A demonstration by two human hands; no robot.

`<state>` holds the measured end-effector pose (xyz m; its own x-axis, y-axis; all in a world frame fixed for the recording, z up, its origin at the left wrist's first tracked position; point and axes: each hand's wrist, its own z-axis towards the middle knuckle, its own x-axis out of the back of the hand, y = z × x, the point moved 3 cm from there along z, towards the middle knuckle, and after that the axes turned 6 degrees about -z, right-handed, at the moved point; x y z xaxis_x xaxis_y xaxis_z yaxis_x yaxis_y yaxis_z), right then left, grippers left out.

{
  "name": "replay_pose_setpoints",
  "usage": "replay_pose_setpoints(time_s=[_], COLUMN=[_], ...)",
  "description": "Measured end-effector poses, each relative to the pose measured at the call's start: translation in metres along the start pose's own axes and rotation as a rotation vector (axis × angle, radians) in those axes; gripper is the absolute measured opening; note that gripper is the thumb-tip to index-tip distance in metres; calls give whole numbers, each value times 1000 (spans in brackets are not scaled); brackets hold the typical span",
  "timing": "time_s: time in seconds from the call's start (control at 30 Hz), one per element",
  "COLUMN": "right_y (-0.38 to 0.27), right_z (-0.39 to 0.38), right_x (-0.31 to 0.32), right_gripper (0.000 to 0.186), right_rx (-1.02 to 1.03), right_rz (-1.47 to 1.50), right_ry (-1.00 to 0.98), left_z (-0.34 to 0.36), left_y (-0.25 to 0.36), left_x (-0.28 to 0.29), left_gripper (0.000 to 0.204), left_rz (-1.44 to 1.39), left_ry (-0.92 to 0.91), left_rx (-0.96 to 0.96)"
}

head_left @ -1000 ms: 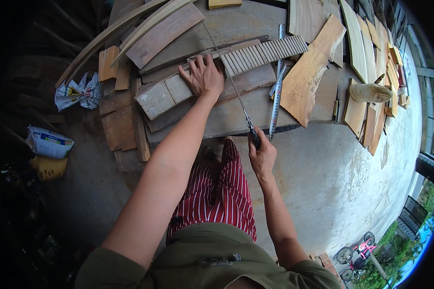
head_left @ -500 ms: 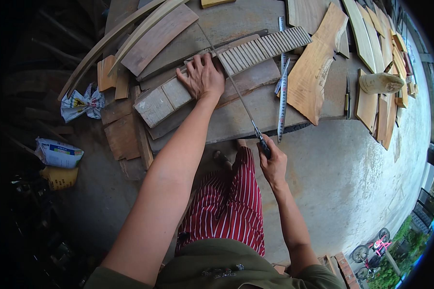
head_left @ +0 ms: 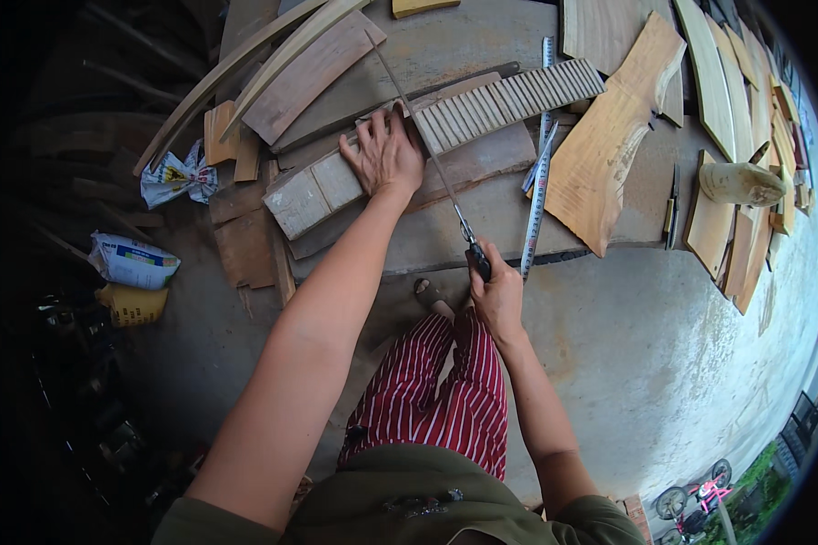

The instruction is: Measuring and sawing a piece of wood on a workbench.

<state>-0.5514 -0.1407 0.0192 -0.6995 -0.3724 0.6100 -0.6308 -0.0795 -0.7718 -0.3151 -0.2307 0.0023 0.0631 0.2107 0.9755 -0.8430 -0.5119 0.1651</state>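
Observation:
My left hand (head_left: 386, 154) presses on a weathered, grooved wooden block (head_left: 509, 104), fingers spread and bent, gripping it near its far edge. My right hand (head_left: 495, 291) is closed round the black handle of a saw (head_left: 476, 259). Its long thin blade (head_left: 441, 177) runs diagonally across the block, just right of my left fingers. Under the block are flat boards (head_left: 491, 157). A measuring tape (head_left: 534, 218) lies to the right, beside a wide light board (head_left: 600, 154) with a ragged edge.
Curved planks (head_left: 300, 68) and offcuts lie at the left of the worktable (head_left: 427, 41); several boards and a log piece (head_left: 736, 184) at the right. Printed sacks (head_left: 136, 259) sit left on the concrete floor (head_left: 645, 381). A pink bicycle (head_left: 700, 495) stands at lower right.
My right hand and the saw have moved away from me along the blade's line since half a second ago. My left hand remains on the block. The view has shifted slightly.

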Motion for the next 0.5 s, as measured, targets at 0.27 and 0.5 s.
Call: replay_pose_setpoints(time_s=[0.27,0.5], right_y=[11,7], right_z=[-32,2], right_x=[16,-5], right_gripper=[42,39], right_rx=[-23,-79], right_rz=[71,57], right_ry=[-44,-103], left_z=[0,0], left_y=[-2,-3], left_x=[3,-4], left_gripper=[44,41], left_rz=[-16,41], left_ry=[-3,13], left_rx=[16,-18])
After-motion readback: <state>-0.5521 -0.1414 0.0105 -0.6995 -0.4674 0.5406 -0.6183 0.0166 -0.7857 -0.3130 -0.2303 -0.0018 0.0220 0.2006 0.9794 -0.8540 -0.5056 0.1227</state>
